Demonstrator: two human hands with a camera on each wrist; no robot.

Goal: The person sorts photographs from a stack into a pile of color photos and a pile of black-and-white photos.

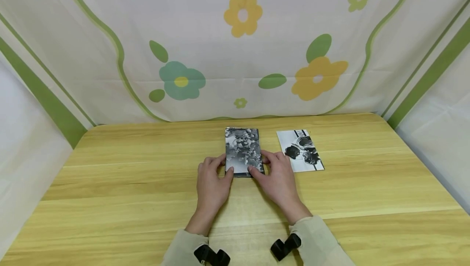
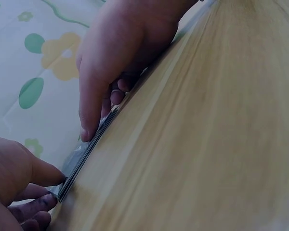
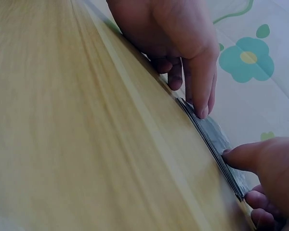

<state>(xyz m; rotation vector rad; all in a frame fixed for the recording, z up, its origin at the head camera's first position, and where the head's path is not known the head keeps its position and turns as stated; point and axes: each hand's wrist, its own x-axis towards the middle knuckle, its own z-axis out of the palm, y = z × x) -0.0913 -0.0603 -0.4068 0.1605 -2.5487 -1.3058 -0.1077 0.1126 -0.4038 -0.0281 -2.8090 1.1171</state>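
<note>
A stack of black-and-white photo cards [image 1: 242, 145] lies flat on the wooden table, its layered edge showing in the left wrist view. My left hand [image 1: 213, 184] holds the stack's left side, thumb at the near edge and fingers along the side. From the right, my right hand [image 1: 280, 181] grips it in much the same way, with its thumb on the near right corner. Both thumbs touch the stack [image 3: 214, 139] in the right wrist view. A single photo card [image 1: 304, 151] with dark figures on white lies just beyond my right hand, slightly turned.
The wooden table [image 1: 121, 188] extends to both sides and toward me. A white cloth [image 1: 213, 45] printed with flowers and green lines hangs along the far edge, with white cloth at both sides. Black devices [image 1: 212, 256] are strapped at the sleeved wrists.
</note>
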